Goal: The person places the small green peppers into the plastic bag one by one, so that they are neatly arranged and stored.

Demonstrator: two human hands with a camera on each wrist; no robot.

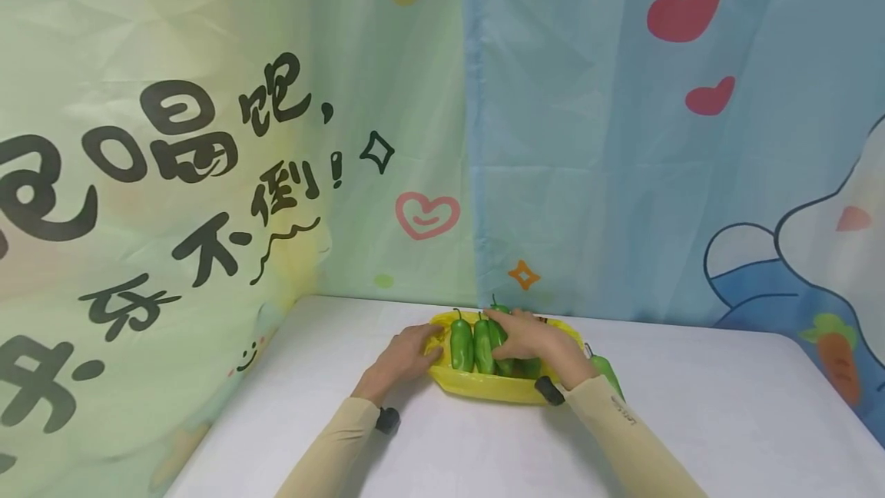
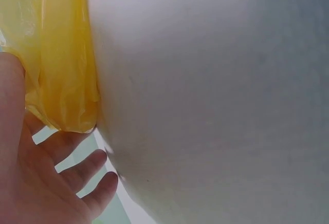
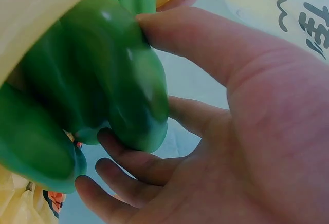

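Observation:
A yellow plastic bag, its sides spread low like a tray, holds several green peppers. At its left end my left hand grips the edge, the yellow plastic lying between thumb and fingers. My right hand reaches over the bag's right part. In the right wrist view, the thumb and fingers of that hand curl about a green pepper. Another pepper hangs or lies beside it; how they are supported is hidden by the sleeve.
One more green pepper lies on the white table, right of the bag and partly behind my right forearm. Printed curtains stand behind the table and along its left side. A small black device sits at my left wrist.

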